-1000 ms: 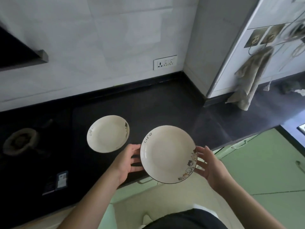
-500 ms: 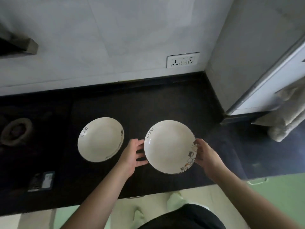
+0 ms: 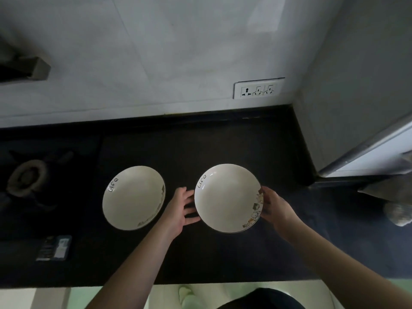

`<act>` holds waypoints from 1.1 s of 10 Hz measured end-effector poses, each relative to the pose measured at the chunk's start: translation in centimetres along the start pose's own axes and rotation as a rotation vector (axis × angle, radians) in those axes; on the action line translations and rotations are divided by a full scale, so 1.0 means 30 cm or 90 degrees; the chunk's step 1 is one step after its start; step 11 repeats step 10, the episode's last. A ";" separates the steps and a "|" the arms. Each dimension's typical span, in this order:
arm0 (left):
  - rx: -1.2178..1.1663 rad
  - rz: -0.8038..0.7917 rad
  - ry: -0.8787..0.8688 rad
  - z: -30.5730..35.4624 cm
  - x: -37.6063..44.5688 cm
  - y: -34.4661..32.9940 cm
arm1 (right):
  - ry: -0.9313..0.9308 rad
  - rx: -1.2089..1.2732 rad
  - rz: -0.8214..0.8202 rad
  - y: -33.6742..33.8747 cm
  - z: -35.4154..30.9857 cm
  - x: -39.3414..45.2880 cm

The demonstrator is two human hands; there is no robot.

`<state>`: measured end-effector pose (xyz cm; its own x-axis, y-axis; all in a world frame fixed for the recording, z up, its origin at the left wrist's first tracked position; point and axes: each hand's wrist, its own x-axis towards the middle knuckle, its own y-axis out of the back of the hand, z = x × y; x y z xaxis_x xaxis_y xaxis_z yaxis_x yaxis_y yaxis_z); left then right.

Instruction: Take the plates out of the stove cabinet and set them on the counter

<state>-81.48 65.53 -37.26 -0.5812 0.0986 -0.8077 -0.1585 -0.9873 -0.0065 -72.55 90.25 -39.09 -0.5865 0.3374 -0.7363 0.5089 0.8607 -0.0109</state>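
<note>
Two cream plates with "Life" lettering are over the black counter (image 3: 200, 148). The left plate (image 3: 133, 197) lies flat on it, untouched. The right plate (image 3: 227, 197), with small pictures along its right rim, sits low at the counter between my hands. My left hand (image 3: 178, 208) has spread, straight fingers reaching the plate's left rim. My right hand (image 3: 276, 208) presses the right rim, its fingertips hidden beneath the edge. Whether the plate rests fully on the counter I cannot tell.
A gas burner (image 3: 26, 177) lies at the far left, with a small dark label (image 3: 54, 247) near the front edge. A socket (image 3: 258, 88) is on the back wall. A tall white appliance (image 3: 367, 152) with a hanging cloth (image 3: 396, 197) bounds the right.
Both hands carried the right plate forward from above the counter's front edge and lowered it beside the left plate. The view has shifted closer to the counter.
</note>
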 end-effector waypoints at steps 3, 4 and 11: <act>0.020 0.027 0.013 0.022 0.018 -0.017 | -0.013 -0.013 -0.029 -0.006 0.009 0.041; 0.025 0.023 0.010 0.021 0.013 -0.026 | -0.013 -0.009 -0.025 0.003 0.013 0.045; 0.127 0.148 -0.048 0.045 0.000 -0.053 | 0.018 -0.132 0.050 0.039 0.035 0.099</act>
